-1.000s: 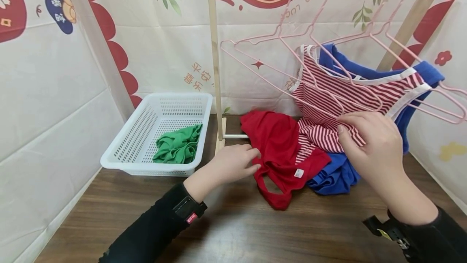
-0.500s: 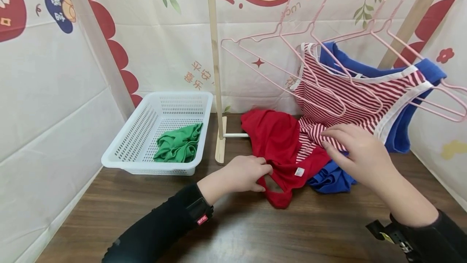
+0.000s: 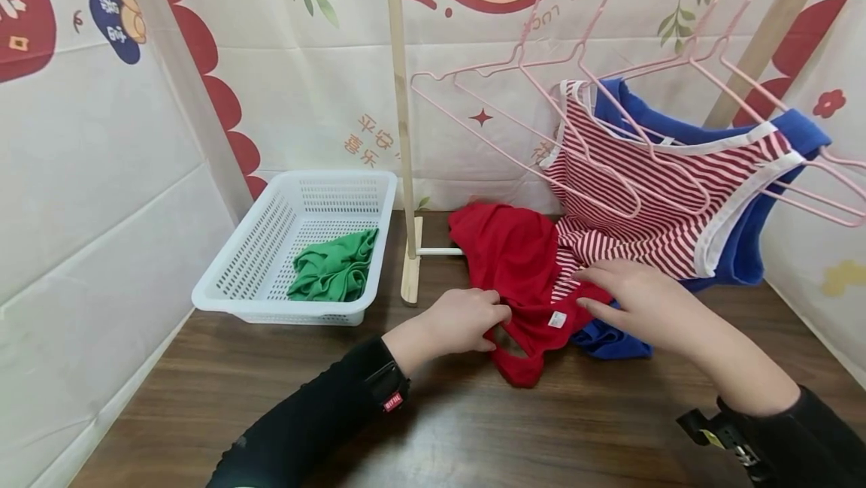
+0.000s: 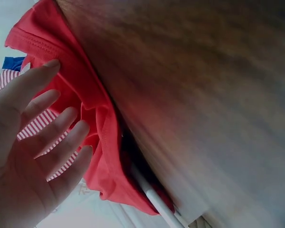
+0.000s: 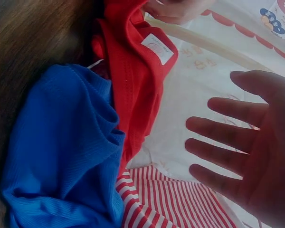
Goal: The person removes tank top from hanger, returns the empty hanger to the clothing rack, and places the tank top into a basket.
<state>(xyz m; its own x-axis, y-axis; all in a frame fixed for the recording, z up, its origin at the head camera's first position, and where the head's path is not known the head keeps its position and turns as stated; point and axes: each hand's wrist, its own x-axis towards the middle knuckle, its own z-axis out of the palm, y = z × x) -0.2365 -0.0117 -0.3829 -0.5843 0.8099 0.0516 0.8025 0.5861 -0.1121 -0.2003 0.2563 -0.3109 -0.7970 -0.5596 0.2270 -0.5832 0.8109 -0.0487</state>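
A crumpled red shirt [image 3: 510, 247] lies on the wood-grain table [image 3: 433, 435], beside finely ribbed blue cloth [image 5: 61, 142]. The left hand [image 3: 461, 320], fingers apart, reaches its looped strap [image 3: 519, 374]; the right hand [image 3: 639, 298] extends straight, spread fingers near its white label [image 3: 557, 319].

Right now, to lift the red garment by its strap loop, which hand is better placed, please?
Probably the left hand: its fingertips are at the strap loop of the red garment. The right hand is across the garment, nearer the white label.
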